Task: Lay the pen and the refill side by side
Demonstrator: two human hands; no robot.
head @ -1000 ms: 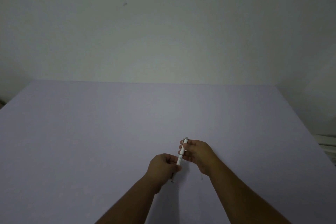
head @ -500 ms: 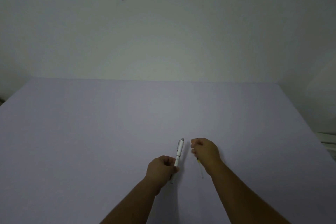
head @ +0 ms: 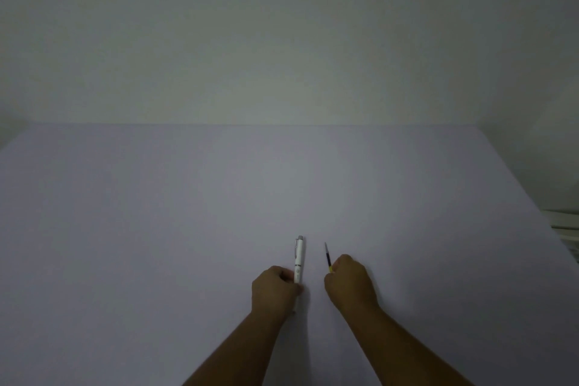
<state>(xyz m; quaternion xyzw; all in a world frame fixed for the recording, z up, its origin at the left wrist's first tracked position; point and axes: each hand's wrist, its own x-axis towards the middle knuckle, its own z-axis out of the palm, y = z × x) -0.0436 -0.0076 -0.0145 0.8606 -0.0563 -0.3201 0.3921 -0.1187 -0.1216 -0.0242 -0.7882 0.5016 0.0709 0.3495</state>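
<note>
Head view: fingers curled round pen.

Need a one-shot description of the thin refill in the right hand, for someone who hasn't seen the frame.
Start at the pale table and follow the two forearms to the hands near its front middle. The right hand pinches the refill, which points away from the person. Unlike the thick white pen body gripped by the left hand beside it, the refill is a bare thin dark rod with a yellow band near the fingers.
</note>
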